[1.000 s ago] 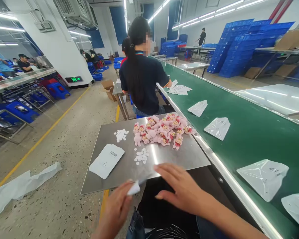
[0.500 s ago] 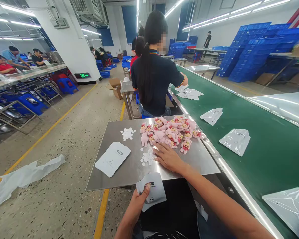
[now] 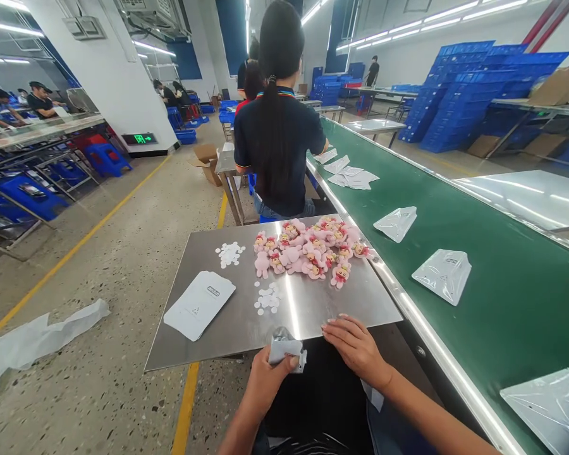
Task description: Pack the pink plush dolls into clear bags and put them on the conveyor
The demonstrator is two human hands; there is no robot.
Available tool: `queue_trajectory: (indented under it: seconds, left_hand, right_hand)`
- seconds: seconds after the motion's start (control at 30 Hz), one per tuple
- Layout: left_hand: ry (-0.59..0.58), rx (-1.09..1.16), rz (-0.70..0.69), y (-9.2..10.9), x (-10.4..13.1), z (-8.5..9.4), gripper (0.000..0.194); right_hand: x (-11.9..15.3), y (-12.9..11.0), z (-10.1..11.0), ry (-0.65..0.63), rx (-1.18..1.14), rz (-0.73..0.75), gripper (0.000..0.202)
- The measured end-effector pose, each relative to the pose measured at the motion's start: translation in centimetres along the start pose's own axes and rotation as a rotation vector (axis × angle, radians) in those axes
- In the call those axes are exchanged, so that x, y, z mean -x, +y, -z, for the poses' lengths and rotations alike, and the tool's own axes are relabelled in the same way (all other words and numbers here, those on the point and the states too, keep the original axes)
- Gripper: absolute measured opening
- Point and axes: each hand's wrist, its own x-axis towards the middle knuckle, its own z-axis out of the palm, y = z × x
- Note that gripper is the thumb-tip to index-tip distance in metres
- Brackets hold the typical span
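My left hand (image 3: 269, 379) grips a silvery white pouch (image 3: 286, 351), bent over in the fingers, just off the near edge of the metal table (image 3: 171, 344). At that same edge, to the right, my right hand (image 3: 353, 347) has its fingers close together; whether something small is under the fingertips is hidden. A pile of pink plush dolls (image 3: 308, 249) lies at the back of the table. Small white discs form two groups, one at the back (image 3: 230, 254) and one nearer (image 3: 268, 298). A stack of flat white pouches (image 3: 200, 304) rests on the left side.
A green conveyor belt (image 3: 455, 240) runs along the right, with several filled pouches (image 3: 443, 276) on it. A person (image 3: 279, 139) sits ahead with their back to me. White sheeting (image 3: 42, 335) lies on the floor at left.
My right hand has drawn back from beside the dolls and discs to the table's near edge. The pouch in my left hand has tilted and folded over. The view has shifted slightly.
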Motion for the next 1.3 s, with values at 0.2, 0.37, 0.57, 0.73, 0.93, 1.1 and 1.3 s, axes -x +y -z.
queue_trajectory:
  seconds: [0.2, 0.37, 0.57, 0.73, 0.93, 1.1, 1.3]
  left_hand:
    - [-0.07, -0.184, -0.139, 1.4, 0.5, -2.0, 0.02]
    - [-0.084, -0.264, -0.21, 1.6, 0.8, -3.1, 0.02]
    - [-0.092, -0.24, -0.255, 1.5, 0.5, -3.6, 0.019]
    - [-0.109, -0.237, -0.218, 1.9, 0.2, -3.6, 0.023]
    - [-0.194, -0.114, -0.118, 3.1, 0.5, -3.7, 0.031]
    - [-0.18, -0.106, -0.115, 3.5, 0.0, -4.0, 0.03]
    - [-0.219, -0.126, -0.155, 4.5, -0.9, -5.1, 0.023]
  right_hand:
    - [-4.9, -5.1, 3.9, 0.236, -0.497, -0.357, 0.01]
    - [-6.9, -7.6, 6.3, 0.133, -0.654, -0.4, 0.007]
    - [-6.2, -7.8, 6.7, -0.017, -0.483, -0.28, 0.018]
    - [-6.9, -5.1, 7.4, -0.036, -0.484, -0.305, 0.021]
    - [-9.5, 4.9, 6.0, 0.085, 0.168, -0.851, 0.04]
    - [-9.7, 6.0, 3.4, -0.065, 0.168, -0.87, 0.034]
    - [-8.5, 1.6, 9.3, -0.037, -0.303, -0.647, 0.041]
